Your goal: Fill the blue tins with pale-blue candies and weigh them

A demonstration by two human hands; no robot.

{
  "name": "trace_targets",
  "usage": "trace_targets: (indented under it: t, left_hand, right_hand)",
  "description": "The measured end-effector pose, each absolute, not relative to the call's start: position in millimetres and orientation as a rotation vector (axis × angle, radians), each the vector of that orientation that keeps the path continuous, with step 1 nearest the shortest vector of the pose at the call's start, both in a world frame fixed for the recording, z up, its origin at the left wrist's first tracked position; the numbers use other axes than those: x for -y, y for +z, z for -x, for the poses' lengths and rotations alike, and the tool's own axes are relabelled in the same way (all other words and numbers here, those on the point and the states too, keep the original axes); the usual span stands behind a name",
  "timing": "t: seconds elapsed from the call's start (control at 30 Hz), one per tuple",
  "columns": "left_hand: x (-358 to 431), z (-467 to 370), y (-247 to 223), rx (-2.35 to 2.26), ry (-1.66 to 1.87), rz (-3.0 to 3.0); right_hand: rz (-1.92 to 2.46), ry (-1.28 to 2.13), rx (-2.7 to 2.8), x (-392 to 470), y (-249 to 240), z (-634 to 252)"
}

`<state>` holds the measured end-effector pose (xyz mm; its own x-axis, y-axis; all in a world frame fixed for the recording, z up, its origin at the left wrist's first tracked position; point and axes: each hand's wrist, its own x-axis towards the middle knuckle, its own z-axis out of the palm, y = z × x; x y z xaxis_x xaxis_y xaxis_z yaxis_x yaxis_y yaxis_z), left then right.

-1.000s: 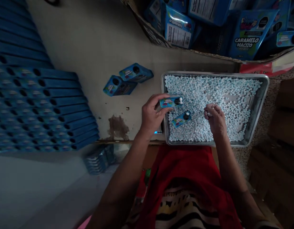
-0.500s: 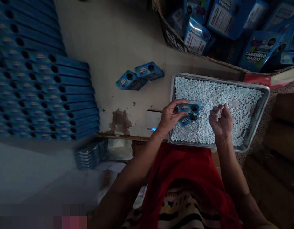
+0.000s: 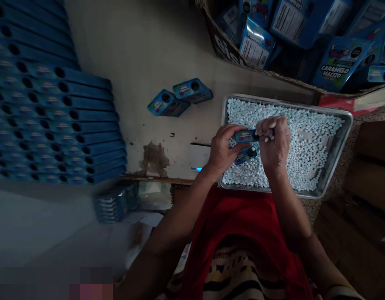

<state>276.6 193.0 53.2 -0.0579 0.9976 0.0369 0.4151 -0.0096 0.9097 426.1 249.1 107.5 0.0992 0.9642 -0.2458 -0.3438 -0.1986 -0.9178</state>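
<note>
My left hand (image 3: pixel 224 149) is closed round a small blue candy box (image 3: pixel 244 136), which it holds upright over the tray's left side. A second blue candy box (image 3: pixel 244 156) stands just below it among the candies, with a white candy at its round hole. My right hand (image 3: pixel 273 143), closed on several small white candies (image 3: pixel 267 138), is at the held box's hole and partly covers it. Beneath both hands lies a metal tray (image 3: pixel 335 166) spread with pale blue and white candies (image 3: pixel 304 125).
Two blue boxes (image 3: pixel 180 98) stand on the table left of the tray. A scale (image 3: pixel 200 156) with a lit display sits by my left wrist. Stacked blue boxes (image 3: pixel 86 121) fill the left. A cardboard carton (image 3: pixel 229 58) of blue boxes is at the upper right.
My right hand has moved left and up from over the candies to the hole of the held box. The left hand keeps its hold on the box.
</note>
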Motion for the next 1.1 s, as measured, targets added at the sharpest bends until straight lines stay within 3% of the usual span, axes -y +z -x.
trace_targets:
  t: [0.3, 0.47, 0.63, 0.8, 0.97, 1.1]
  left_hand:
    - [-192.2, -272.4, 52.7, -1.652, 1.02, -1.644]
    - [-184.0, -235.2, 51.7, -1.795, 1.104, -1.668]
    - [-171.6, -185.6, 3.2, -2.066, 1.303, -1.209]
    - [-169.6, -155.6, -48.2, -1.996, 1.459, -0.988]
    - [-128.2, -213.2, -0.5, -2.195, 1.523, -1.281]
    - [-106.0, -295.2, 25.2, -1.791, 1.047, -1.559]
  right_hand:
    - [1.099, 1.448, 0.446, -255.4, 86.1, -443.6]
    - [1.32, 1.531, 0.342, -245.4, 56.5, -500.6]
    - [1.803, 1.566, 0.75, -213.7, 55.9, -555.2]
    - [1.767, 1.691, 0.676, -210.3, 71.3, -558.6]
    - [1.371, 1.655, 0.587, -215.1, 94.0, -508.1]
    - [1.177, 1.577, 0.782, -205.8, 106.9, -463.3]
